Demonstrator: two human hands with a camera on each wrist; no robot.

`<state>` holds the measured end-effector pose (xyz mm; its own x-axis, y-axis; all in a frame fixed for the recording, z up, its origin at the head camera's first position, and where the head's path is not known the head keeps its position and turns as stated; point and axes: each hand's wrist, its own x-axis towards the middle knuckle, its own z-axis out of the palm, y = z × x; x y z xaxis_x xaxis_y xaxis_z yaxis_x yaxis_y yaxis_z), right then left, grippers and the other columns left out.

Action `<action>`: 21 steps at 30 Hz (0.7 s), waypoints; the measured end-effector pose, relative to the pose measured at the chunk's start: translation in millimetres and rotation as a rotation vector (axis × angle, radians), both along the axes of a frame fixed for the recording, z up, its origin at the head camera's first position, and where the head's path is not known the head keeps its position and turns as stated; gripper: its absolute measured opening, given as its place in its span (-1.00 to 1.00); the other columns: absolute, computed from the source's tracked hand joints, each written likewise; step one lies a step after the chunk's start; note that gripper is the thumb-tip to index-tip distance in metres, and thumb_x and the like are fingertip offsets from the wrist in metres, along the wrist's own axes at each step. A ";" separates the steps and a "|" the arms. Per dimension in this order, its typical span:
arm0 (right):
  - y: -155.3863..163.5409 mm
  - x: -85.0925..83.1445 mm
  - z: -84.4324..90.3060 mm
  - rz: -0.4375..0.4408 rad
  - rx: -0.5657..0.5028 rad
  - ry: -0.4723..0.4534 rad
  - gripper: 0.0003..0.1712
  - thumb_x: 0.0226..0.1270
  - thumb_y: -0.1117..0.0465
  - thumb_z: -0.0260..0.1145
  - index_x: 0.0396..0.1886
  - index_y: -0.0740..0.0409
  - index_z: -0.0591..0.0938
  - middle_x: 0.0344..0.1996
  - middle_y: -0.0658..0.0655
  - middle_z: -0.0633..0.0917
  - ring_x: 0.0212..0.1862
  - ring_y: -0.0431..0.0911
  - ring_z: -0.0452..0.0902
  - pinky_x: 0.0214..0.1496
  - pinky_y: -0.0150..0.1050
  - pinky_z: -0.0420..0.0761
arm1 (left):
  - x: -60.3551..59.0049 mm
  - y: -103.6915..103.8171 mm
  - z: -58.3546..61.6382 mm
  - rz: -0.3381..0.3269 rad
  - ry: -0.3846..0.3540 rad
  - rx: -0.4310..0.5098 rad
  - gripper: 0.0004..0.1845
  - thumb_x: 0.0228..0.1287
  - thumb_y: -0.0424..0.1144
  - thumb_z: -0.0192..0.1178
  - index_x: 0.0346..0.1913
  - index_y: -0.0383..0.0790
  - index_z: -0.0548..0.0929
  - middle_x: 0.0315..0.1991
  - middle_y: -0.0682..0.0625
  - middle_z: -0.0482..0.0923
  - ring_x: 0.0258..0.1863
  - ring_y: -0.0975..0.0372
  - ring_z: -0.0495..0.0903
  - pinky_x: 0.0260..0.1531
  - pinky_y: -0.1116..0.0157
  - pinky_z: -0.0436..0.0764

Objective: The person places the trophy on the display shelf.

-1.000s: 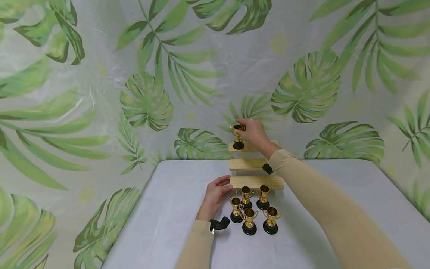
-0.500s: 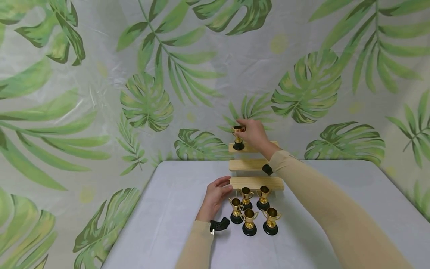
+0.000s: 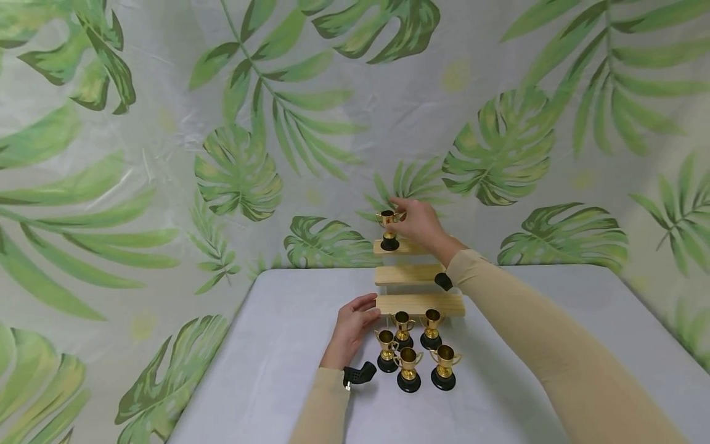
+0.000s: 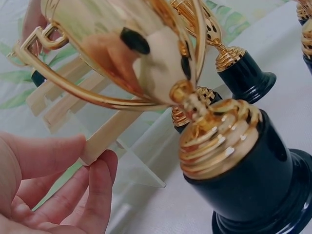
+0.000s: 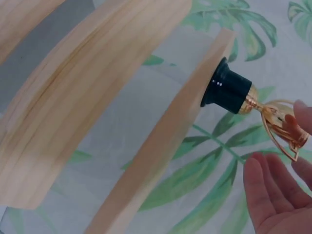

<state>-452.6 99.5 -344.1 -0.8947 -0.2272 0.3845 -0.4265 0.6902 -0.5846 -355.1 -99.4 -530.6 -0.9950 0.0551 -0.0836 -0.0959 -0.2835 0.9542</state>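
At the left end of the top board (image 3: 410, 246) of a three-tier wooden stand, a small gold trophy cup (image 3: 390, 243) stands upright on its black base. My right hand (image 3: 420, 225) pinches its upper part by the handle, and the right wrist view shows the black base (image 5: 229, 88) against the board. Low on the left, my left hand (image 3: 350, 327) holds the left end of the bottom board (image 3: 424, 304) between thumb and fingers. In the left wrist view that board end (image 4: 95, 148) sits in the grip. A nearer trophy (image 4: 229, 146) fills much of this view.
Several more gold trophies, among them a front one (image 3: 408, 373) and a right one (image 3: 444, 370), stand upright before the stand. The middle board (image 3: 407, 274) is partly behind my right wrist. Behind the white table (image 3: 277, 370) hangs a leaf-patterned cloth (image 3: 310, 142).
The head view has shifted slightly. Both hands and the trophy on the top board keep their places relative to the stand.
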 end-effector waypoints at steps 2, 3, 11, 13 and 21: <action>1.4 2.1 1.3 0.005 0.000 0.008 -0.15 0.22 0.02 0.54 0.48 0.02 0.43 0.13 0.20 0.65 -0.09 0.00 0.63 -0.17 -0.03 0.65 | -0.2 -0.7 -0.7 0.001 0.007 -0.006 -0.50 0.22 -0.57 0.30 0.25 -0.41 0.57 0.11 -0.26 0.60 -0.03 0.11 0.66 0.04 0.20 0.64; 2.5 3.1 2.0 0.005 0.001 0.011 -0.16 0.22 0.03 0.53 0.47 0.03 0.44 0.13 0.20 0.66 -0.10 0.00 0.63 -0.17 -0.03 0.64 | -0.4 -0.7 -0.7 0.000 0.007 -0.006 -0.50 0.22 -0.57 0.30 0.26 -0.42 0.56 0.11 -0.26 0.60 -0.03 0.11 0.66 0.03 0.20 0.64; 13.9 9.0 9.8 -0.001 0.065 0.048 -0.17 0.26 0.01 0.51 0.48 0.08 0.42 0.11 0.24 0.66 -0.05 0.06 0.63 -0.10 0.01 0.64 | 0.3 0.5 2.9 -0.003 -0.003 -0.017 -0.44 0.23 -0.55 0.31 0.32 -0.45 0.50 0.08 -0.27 0.63 -0.10 0.14 0.69 -0.06 0.24 0.67; 16.5 10.0 12.2 -0.001 0.078 0.060 -0.18 0.27 0.02 0.50 0.48 0.10 0.42 0.11 0.26 0.66 -0.04 0.08 0.63 -0.09 0.02 0.64 | 0.2 0.6 3.7 -0.002 -0.009 -0.011 -0.44 0.24 -0.52 0.32 0.32 -0.43 0.50 0.08 -0.27 0.63 -0.12 0.15 0.69 -0.08 0.25 0.67; 28.9 21.5 17.4 0.001 0.105 0.086 -0.19 0.27 0.00 0.49 0.47 0.08 0.43 0.12 0.27 0.65 -0.05 0.08 0.62 -0.10 0.04 0.63 | 0.8 0.7 3.7 -0.015 0.005 -0.018 -0.48 0.24 -0.52 0.33 0.29 -0.44 0.53 0.09 -0.29 0.62 -0.13 0.17 0.68 -0.04 0.21 0.66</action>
<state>-431.1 128.4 -326.7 -0.8590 -0.2715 0.4341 -0.4732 0.7450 -0.4702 -354.3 -98.7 -526.9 -0.9945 0.0688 -0.0795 -0.0950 -0.2646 0.9597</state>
